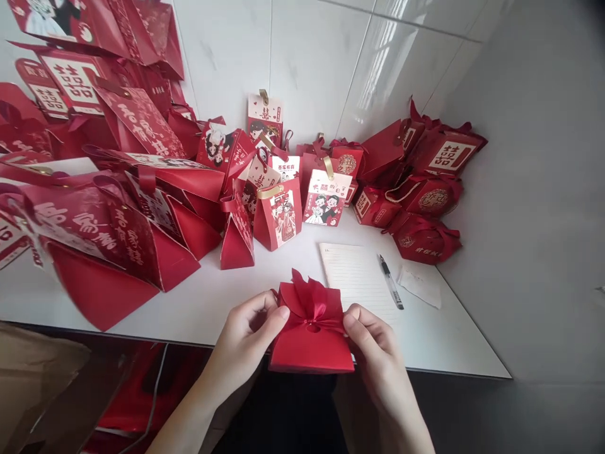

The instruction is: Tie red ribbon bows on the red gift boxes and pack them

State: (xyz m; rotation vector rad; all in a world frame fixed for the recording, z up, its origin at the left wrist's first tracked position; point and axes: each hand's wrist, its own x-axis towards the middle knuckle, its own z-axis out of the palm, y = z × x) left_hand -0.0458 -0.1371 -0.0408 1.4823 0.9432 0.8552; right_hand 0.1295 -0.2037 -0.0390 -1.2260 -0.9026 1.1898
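A red gift box [309,350] with a dark red ribbon bow [316,309] on its face is held between my two hands at the table's front edge. My left hand [250,331] grips its left side, thumb on the front and fingers curled behind. On the right, my right hand [373,334] pinches near the box's edge, where the ribbon's end reaches; whether it grips ribbon, box or both is hard to make out. Just beyond the box lie a lined notepad [352,271] and a black-capped clear pen [391,282].
Many red gift boxes [104,265] crowd the left of the white table [227,302]. Several smaller boxes [326,197] stand along the tiled wall, and others are stacked [425,195] at right. A crumpled white paper [420,285] lies by the pen. A cardboard box [38,378] sits below left.
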